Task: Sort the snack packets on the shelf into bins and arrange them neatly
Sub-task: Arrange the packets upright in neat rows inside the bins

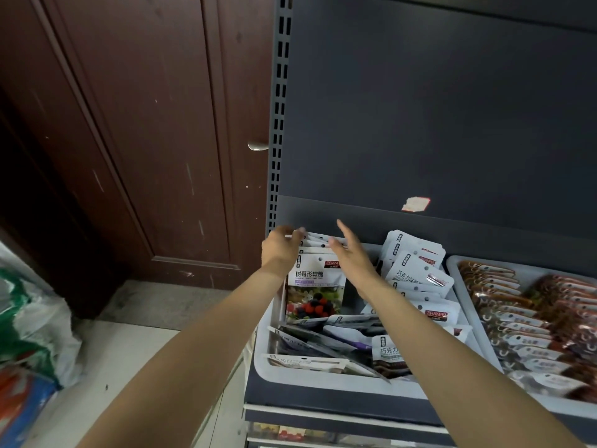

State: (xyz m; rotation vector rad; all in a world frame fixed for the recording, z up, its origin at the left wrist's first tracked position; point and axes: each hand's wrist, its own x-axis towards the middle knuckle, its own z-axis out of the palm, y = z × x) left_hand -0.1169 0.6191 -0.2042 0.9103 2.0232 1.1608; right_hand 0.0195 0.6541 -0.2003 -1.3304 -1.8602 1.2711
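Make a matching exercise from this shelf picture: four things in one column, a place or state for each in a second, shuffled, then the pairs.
Things
1. left hand
2. right hand
3. berry gummy packet
4. brown snack packets

Places or states
A. fingers straight, against the right side of the upright stack
B. lined up in rows in the right-hand bin
C. fingers curled over the top left corner of the upright stack
D. standing upright at the front of the stack, at the back of the left bin

Pairs: 1-C, 2-A, 3-D, 4-B
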